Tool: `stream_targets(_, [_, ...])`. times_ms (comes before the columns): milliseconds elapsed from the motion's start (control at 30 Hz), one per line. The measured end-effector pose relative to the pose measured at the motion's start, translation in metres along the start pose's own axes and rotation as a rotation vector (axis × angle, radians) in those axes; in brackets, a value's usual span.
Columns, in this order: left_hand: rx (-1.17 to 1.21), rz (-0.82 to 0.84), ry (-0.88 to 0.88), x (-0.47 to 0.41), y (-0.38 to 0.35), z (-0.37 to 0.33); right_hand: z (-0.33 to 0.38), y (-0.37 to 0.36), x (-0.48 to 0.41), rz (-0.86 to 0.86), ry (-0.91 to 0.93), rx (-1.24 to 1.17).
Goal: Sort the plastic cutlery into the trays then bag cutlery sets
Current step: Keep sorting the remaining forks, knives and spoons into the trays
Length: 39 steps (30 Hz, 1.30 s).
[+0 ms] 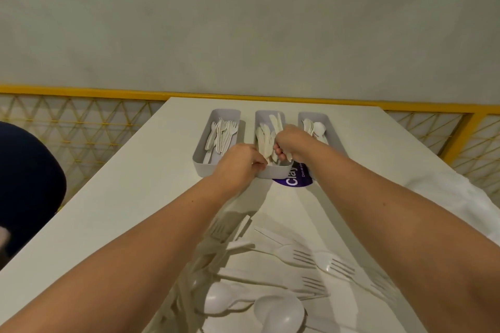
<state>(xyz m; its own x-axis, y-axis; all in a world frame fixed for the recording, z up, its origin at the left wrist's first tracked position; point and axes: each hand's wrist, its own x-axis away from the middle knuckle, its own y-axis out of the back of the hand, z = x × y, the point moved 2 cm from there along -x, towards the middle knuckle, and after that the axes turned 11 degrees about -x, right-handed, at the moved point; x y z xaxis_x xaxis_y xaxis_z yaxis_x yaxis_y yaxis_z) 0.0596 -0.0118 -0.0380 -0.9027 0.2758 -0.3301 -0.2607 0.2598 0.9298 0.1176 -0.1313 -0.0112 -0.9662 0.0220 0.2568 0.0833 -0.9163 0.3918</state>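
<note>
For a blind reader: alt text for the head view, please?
The left hand and right hand are at the middle tray, the right one gripping knives. The left tray holds forks, the right tray spoons; loose cutlery lies nearer on the table.

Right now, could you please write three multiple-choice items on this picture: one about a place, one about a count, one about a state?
1. Where do the sorted forks lie? A) left tray B) middle one C) right one
2. How many trays stand on the table? A) two B) three C) four
3. What does the right hand do? A) lies flat on the table B) grips knives in the middle tray C) holds a bag
Answers: 1 A, tines show there; 2 B, three grey trays stand side by side; 3 B, its fingers curl round the knives.
</note>
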Motion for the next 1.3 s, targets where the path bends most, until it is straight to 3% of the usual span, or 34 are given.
stream_targets(267, [0.059,-0.037,-0.009,-0.001,-0.004,0.004,0.004,-0.027,-0.02,-0.041,0.035,0.573])
stream_targets(467, [0.08,-0.036,-0.011,-0.001,-0.007,0.005,0.006,-0.029,-0.022,-0.06,0.155,0.776])
stream_targets(600, [0.105,-0.04,0.005,0.001,-0.004,0.003,0.009,-0.031,-0.02,-0.06,0.136,0.739])
stream_targets(833, [0.138,0.004,0.109,0.018,0.021,0.008,0.026,-0.015,0.022,0.0,0.336,0.682])
stream_targets(1067, [0.174,0.28,0.133,0.058,0.048,0.019,0.012,-0.013,0.087,0.222,0.463,0.619])
stream_targets(1300, [0.25,0.311,0.248,0.089,0.062,0.035,-0.012,-0.044,0.135,0.499,0.525,0.587])
